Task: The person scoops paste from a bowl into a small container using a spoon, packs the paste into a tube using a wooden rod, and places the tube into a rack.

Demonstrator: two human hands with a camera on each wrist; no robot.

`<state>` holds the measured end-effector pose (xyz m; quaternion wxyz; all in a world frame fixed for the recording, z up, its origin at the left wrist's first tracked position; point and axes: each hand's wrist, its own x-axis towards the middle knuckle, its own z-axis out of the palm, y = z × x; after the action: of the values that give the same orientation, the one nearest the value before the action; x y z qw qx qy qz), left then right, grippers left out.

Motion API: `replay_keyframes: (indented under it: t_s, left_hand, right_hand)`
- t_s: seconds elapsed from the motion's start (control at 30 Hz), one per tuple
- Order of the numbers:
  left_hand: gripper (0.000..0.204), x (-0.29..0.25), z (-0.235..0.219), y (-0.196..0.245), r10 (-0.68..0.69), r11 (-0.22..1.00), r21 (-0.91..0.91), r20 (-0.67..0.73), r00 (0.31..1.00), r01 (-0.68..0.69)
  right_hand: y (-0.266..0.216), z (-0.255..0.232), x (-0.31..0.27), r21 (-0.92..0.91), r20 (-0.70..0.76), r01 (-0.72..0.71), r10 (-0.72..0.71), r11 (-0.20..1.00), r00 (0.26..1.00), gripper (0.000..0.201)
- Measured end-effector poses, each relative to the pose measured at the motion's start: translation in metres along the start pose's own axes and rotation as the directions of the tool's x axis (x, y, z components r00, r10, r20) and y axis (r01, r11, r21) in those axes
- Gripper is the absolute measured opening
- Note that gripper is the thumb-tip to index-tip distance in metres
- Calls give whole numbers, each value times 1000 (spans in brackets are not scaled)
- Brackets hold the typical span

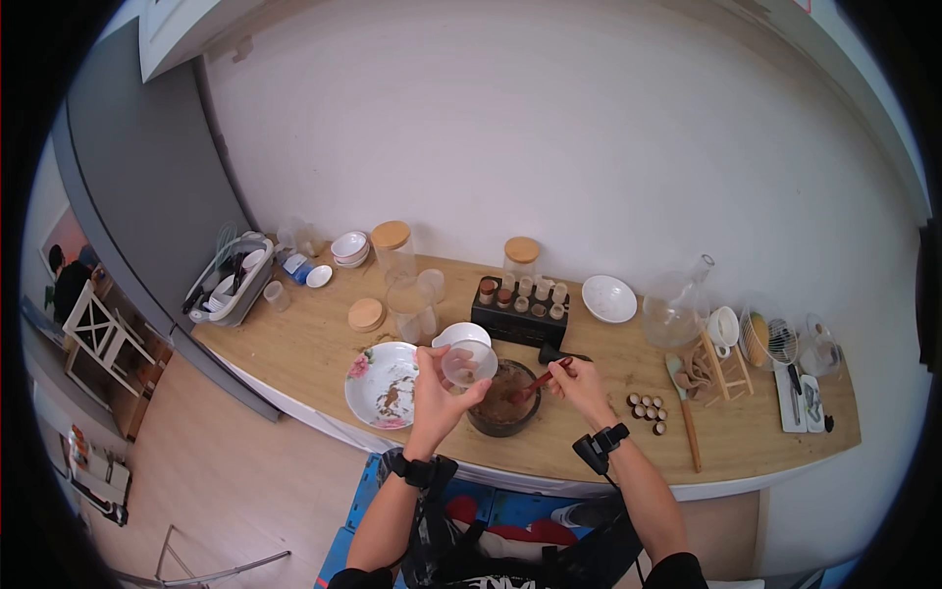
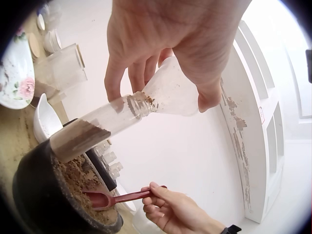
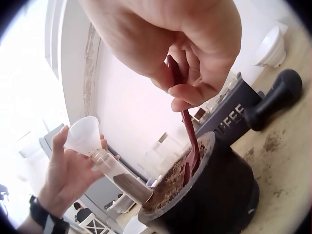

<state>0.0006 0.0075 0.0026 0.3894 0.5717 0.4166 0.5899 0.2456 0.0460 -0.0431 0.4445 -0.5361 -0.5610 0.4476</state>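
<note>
A black bowl [image 1: 503, 424] holds brown powder. My right hand [image 1: 581, 389] pinches the handle of a dark red scoop [image 2: 100, 200], whose head lies in the powder. With curled fingers my left hand [image 2: 168, 39] holds a translucent funnel [image 3: 84, 135] set in the mouth of a clear glass tube [image 3: 115, 168]. The tube is tilted, partly filled with brown powder, and its lower end is at the bowl's rim. Brown bits cling around the funnel's neck.
Left of the bowl lies a floral plate [image 1: 367, 395] with brown bits. Behind stand a black rack [image 1: 518, 326] of small vials, a white dish [image 1: 609, 298] and jars. A black pestle [image 3: 276, 100], small caps [image 1: 649, 412] and a wooden spoon [image 1: 691, 432] lie to the right.
</note>
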Motion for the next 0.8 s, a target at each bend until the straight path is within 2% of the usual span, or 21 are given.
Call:
replay_keyframes:
  t_s: [0.23, 0.4, 0.57, 0.63, 0.8]
  left_hand:
    - [65, 0, 0, -1, -6, 1000, 2, 1, 1000, 6]
    - [65, 0, 0, 1, -7, 1000, -9, -1, 1000, 7]
    - [66, 0, 0, 0, -7, 1000, 4, -11, 1000, 7]
    - [65, 0, 0, 0, -7, 1000, 22, -6, 1000, 7]
    - [66, 0, 0, 1, -11, 1000, 22, -2, 1000, 11]
  right_hand:
    - [6, -2, 0, 142, 6, -156, 156, 977, 988, 20]
    - [-4, -18, 5, 236, -18, -142, 150, 961, 989, 20]
    - [-59, -33, 12, 311, -56, -119, 143, 943, 988, 21]
    - [-85, -37, 14, 301, -108, -63, 99, 952, 989, 21]
    - [-135, -35, 17, 315, -66, 18, 3, 949, 998, 20]
